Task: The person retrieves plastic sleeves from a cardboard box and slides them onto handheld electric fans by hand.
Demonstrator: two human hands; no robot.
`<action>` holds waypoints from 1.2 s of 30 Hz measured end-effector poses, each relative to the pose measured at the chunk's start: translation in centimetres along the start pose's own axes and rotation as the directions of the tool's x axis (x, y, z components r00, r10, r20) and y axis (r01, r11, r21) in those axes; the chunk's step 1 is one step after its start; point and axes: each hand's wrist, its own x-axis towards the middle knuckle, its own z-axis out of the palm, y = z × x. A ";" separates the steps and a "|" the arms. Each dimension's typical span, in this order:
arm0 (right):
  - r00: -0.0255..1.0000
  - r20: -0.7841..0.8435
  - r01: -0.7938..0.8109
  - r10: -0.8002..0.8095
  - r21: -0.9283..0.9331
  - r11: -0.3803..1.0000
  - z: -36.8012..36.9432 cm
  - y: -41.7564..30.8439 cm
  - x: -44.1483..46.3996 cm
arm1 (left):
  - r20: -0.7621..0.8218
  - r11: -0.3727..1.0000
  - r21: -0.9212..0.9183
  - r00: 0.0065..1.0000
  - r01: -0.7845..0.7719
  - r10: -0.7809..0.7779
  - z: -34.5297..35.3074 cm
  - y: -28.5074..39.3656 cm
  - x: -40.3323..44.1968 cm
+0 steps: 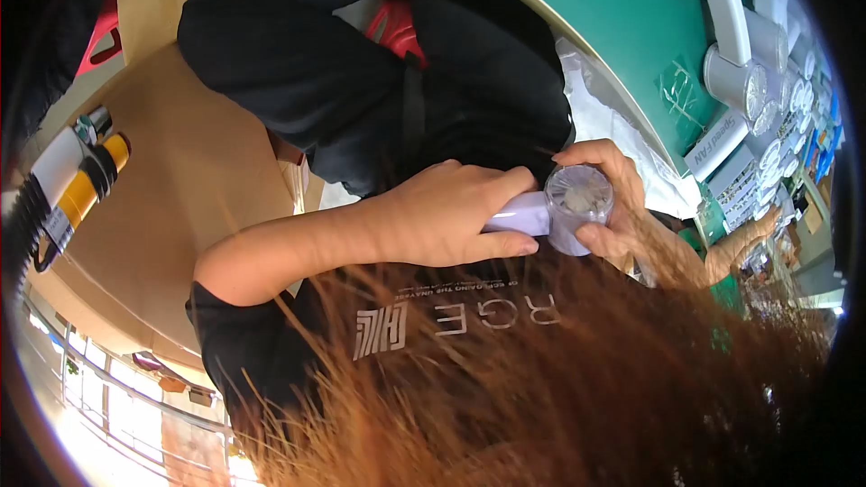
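My left hand (469, 207) is closed round the handle (521, 215) of one pale lilac fan (564, 227), covering part of it; my right hand (624, 194) curls round its head (582, 189), some fingers hidden behind. Beyond, on the green counter (631, 18), white pieces (729, 13) crowd too thickly to count; one box (718, 142) reads "Speed FAN". One yellow-and-white tool (79, 185) is at my left, its cord (20, 225) lost in the dark edge.

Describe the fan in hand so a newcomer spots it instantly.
Below and right of the black trousers, the left hand grips a handle and the right hand a round head: that's the lilac fan. Unlike the pale fans crowding the green table, it's in hand, off the table.
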 end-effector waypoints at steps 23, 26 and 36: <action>0.995 0.097 -0.032 0.018 0.147 0.989 2.6 2.6 -0.6 | 0.231 0.946 -0.170 0.944 0.277 -0.235 2.2 -1.1 0.7; 0.995 0.081 -0.067 0.057 0.133 0.989 3.0 2.3 -1.0 | 0.213 0.948 -0.156 0.947 0.276 -0.241 3.0 -1.6 0.7; 0.992 0.064 -0.116 0.111 0.075 0.990 3.7 1.8 -1.3 | 0.226 0.941 -0.134 0.934 0.310 -0.276 3.0 -1.3 0.3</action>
